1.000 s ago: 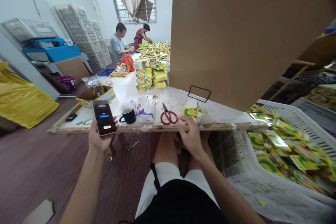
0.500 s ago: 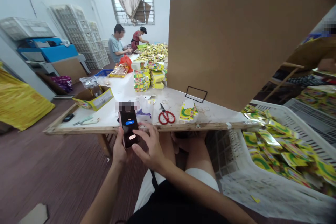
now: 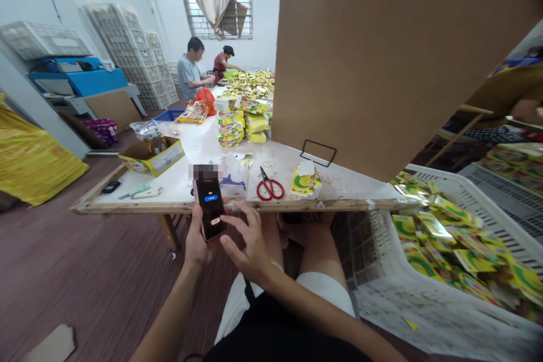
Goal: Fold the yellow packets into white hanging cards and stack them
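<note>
My left hand (image 3: 198, 240) is closed around a smartphone (image 3: 209, 209) held upright above my lap, just in front of the table edge. Its dark screen shows a blue button and a pale one. My right hand (image 3: 248, 240) has its fingers apart, with a fingertip at or very near the lower part of the screen. Beyond the phone, red-handled scissors (image 3: 270, 188) lie on the white table (image 3: 199, 141). A small stack of yellow-green printed cards (image 3: 305, 182) sits to the right of them.
A large cardboard sheet (image 3: 373, 68) stands across the table's right side. Beside my right leg is a white crate (image 3: 382, 277) full of yellow packets. An open yellow box (image 3: 153, 157) stands at left, stacked boxes (image 3: 231, 127) behind. Two people (image 3: 190, 73) work at the far end.
The phone has stayed in my left hand. My right hand has shifted slightly right, its fingertip still by the pale button. The view has moved a little.
</note>
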A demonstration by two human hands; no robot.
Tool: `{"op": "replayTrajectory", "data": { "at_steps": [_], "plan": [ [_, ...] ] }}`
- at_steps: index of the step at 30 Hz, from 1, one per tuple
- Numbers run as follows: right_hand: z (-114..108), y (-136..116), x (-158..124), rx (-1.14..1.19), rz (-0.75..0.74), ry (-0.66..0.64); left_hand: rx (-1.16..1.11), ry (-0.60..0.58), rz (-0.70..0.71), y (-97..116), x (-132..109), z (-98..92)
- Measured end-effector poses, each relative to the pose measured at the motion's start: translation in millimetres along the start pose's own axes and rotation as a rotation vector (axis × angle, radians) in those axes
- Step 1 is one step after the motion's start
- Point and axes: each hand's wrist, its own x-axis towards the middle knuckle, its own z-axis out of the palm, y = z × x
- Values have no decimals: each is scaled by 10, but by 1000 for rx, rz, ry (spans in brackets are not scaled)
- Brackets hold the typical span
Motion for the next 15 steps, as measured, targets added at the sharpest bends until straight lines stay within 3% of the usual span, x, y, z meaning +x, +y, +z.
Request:
{"op": "replayTrajectory", "data": {
  "at_steps": [15],
  "plan": [
    [18,32,-53,27,13,21,-45,-12,85,-53,-36,36]
  ]
}}
